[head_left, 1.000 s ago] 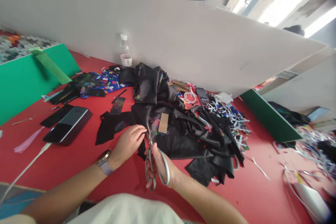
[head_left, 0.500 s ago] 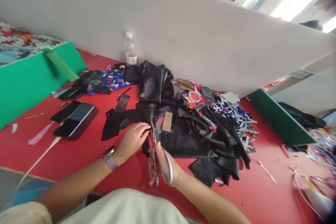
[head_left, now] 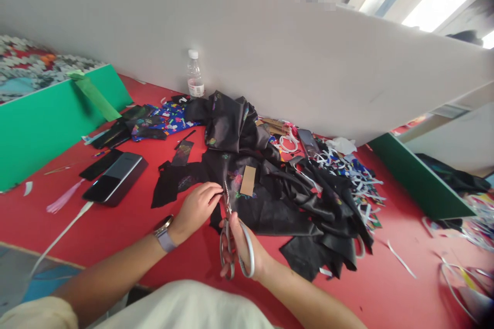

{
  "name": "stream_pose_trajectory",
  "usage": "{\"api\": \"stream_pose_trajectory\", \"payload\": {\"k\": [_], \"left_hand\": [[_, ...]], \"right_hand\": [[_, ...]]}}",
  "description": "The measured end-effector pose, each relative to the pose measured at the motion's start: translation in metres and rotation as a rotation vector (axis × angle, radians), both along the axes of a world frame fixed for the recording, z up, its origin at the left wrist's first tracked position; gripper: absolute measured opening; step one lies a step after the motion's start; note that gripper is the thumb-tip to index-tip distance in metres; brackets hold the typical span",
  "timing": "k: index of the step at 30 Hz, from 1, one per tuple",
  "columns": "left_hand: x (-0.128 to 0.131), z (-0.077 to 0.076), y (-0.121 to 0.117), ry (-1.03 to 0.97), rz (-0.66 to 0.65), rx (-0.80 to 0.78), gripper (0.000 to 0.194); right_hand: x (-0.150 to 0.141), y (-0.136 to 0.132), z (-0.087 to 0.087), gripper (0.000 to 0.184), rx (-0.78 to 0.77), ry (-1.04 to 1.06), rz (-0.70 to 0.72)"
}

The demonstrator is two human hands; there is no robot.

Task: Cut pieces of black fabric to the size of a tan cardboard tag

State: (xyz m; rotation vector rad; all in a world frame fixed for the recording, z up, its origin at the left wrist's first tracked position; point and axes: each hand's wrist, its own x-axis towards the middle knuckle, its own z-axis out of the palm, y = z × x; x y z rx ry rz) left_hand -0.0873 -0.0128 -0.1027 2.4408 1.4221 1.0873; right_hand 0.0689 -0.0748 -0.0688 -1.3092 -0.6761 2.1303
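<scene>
My right hand (head_left: 245,247) is wrapped round a pair of scissors (head_left: 226,205) with grey handles, their tips pointing away from me. One blade edge looks toothed. Close to the blades, my left hand (head_left: 198,207) has its thumb and fingers pinched at the edge of the black fabric (head_left: 274,211). That fabric is dark and shiny with coloured flower patterns, and it lies spread and crumpled over the table. A small tan card (head_left: 247,180) rests on it, right of the scissor tips. What lies right between my left fingertips is mostly hidden.
On the red table (head_left: 165,262), a power bank (head_left: 115,178) with a white cable lies left. A plastic bottle (head_left: 195,74) stands by the grey partition (head_left: 247,51). Fabric scraps and white strips (head_left: 355,175) lie right; green boards (head_left: 50,128) flank both sides.
The view has shifted slightly, so the table things sit a little further right and lower. Both hands and the scissors keep nearly the same pose at the fabric edge.
</scene>
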Motion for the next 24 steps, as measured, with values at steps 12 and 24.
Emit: {"api": "stream_pose_trajectory", "payload": {"k": [12,24], "left_hand": [[0.001,0.001,-0.001,-0.003,0.01,-0.007,0.018],[0.0,0.002,-0.001,0.009,-0.011,0.024,0.02]], "right_hand": [[0.0,-0.003,-0.002,0.081,0.034,-0.017,-0.012],[-0.001,-0.007,-0.012,0.079,0.106,-0.008,-0.003]]}}
